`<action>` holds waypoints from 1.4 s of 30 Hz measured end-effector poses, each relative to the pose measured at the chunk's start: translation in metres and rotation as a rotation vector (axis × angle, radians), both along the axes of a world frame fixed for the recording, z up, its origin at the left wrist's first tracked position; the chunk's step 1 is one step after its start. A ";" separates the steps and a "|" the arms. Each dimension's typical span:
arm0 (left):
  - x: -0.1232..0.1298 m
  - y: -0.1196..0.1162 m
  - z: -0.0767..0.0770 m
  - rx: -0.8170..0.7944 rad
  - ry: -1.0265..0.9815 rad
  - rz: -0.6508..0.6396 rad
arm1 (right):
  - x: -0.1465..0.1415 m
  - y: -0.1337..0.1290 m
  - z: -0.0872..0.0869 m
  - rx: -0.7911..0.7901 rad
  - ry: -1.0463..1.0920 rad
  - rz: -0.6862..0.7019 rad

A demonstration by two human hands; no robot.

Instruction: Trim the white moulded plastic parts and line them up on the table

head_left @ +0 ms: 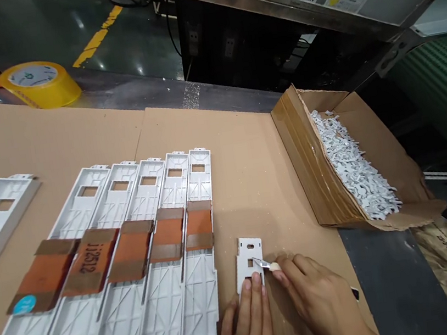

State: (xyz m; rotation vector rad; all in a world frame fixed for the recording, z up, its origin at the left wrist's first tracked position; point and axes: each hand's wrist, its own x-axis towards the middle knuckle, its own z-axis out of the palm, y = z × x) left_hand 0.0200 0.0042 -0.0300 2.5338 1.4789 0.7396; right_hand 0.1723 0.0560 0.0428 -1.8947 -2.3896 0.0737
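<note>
1. Two hands work at one spot: the left hand (245,322) presses its fingers close together on a small white plastic plate (246,253), holding it flat on the cardboard sheet (259,184).
2. The right hand (318,293) pinches a craft knife (268,265), its blade at the plate's window, near the left fingertips.
3. White plastic strips (202,309) lie side by side just left of the plate.
4. Farther right, an open carton (309,161) holds white pieces (353,171); a yellow tape roll (40,85) sits far left.

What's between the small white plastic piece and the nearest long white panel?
In the head view, a narrow bare strip of brown cardboard sheet separates the small white plastic piece from the long white panel; lower down, the left hand partly fills the gap.
</note>
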 end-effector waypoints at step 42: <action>0.003 0.006 0.006 0.098 -0.005 0.045 | 0.018 0.073 0.021 -0.156 -0.254 0.456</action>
